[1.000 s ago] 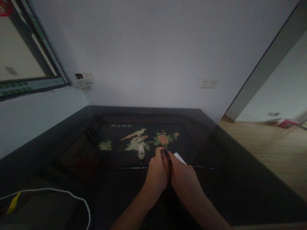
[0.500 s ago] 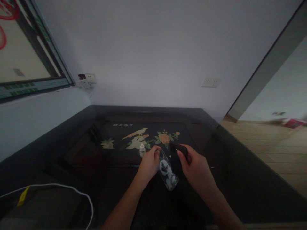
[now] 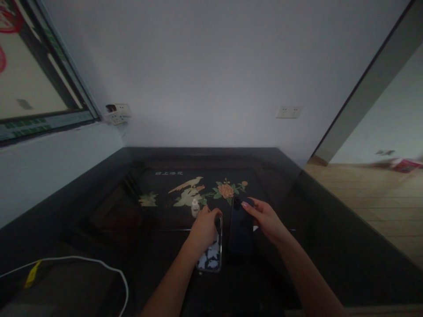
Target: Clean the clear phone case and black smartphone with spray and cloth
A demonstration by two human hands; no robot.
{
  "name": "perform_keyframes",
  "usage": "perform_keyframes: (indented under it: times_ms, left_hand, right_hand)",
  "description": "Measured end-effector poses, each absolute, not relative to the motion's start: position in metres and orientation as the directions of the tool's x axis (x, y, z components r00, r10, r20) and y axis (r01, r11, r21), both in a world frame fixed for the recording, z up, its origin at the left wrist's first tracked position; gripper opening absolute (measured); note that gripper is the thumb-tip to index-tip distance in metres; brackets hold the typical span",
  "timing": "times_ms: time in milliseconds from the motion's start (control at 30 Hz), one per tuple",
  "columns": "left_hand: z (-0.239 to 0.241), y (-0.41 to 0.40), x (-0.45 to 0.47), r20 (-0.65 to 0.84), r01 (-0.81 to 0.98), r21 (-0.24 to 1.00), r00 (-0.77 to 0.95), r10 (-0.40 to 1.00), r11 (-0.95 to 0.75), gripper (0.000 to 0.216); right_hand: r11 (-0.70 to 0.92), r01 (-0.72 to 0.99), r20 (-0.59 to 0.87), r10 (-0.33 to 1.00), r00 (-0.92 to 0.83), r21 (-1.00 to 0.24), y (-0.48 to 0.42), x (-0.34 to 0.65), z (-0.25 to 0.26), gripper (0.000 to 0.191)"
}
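Observation:
My left hand (image 3: 203, 226) is closed around a clear phone case (image 3: 211, 253) with a dark-and-white pattern, holding it by its upper end just above the table. My right hand (image 3: 266, 218) grips a dark phone (image 3: 240, 229) by its right edge, back side up, camera lens at the far end. Case and phone lie side by side, almost touching, over the black table (image 3: 313, 229). A small white bottle (image 3: 195, 208) stands just beyond my left hand.
The table top carries an inlaid bird and flower picture (image 3: 198, 191). A white cable with a yellow tag (image 3: 76, 264) lies at the near left. A white scrap (image 3: 255, 228) peeks out under my right hand. Wall sockets (image 3: 288, 112) are behind; wooden floor lies to the right.
My hands, first pressed together on the cased phone, have drawn apart. The case came off in my left hand and the bare phone stayed in my right, now turned back side up.

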State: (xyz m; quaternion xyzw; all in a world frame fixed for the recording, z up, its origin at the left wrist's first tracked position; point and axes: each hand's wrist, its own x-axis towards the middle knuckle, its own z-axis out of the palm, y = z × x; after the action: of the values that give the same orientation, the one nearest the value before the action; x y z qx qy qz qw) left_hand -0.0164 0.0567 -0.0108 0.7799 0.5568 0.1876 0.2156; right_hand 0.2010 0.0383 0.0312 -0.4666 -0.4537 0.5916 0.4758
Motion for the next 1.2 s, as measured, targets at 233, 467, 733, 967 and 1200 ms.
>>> perform_keyframes:
  times_ms: [233, 467, 733, 967, 1200]
  left_hand:
    - [-0.009, 0.05, -0.008, 0.064, 0.821, 0.505, 0.273, 0.96, -0.267, 0.04]
    - [-0.011, 0.042, 0.006, 0.093, 0.861, 0.449, 0.221, 0.971, -0.239, 0.031]
    - [-0.007, 0.035, 0.01, 0.139, 0.933, 0.271, 0.205, 0.969, -0.236, 0.025]
    - [-0.001, 0.032, 0.011, 0.165, 0.923, 0.285, 0.218, 0.962, -0.258, 0.02]
    - [0.021, 0.032, 0.013, 0.245, 0.416, 0.846, 0.252, 0.936, -0.334, 0.032]
  right_hand:
    - [-0.177, -0.25, -0.142, 0.978, -0.152, -0.952, 0.041, 0.201, 0.008, 0.045]
    - [-0.202, -0.292, -0.153, 0.972, -0.18, -0.935, 0.041, 0.2, 0.002, 0.039]
    - [-0.229, -0.304, -0.17, 0.963, -0.209, -0.925, 0.041, 0.2, -0.005, 0.038]
    - [-0.235, -0.305, -0.173, 0.961, -0.215, -0.923, 0.042, 0.202, -0.01, 0.037]
    - [-0.253, -0.368, -0.152, 0.947, -0.282, -0.895, 0.041, 0.199, -0.007, 0.035]
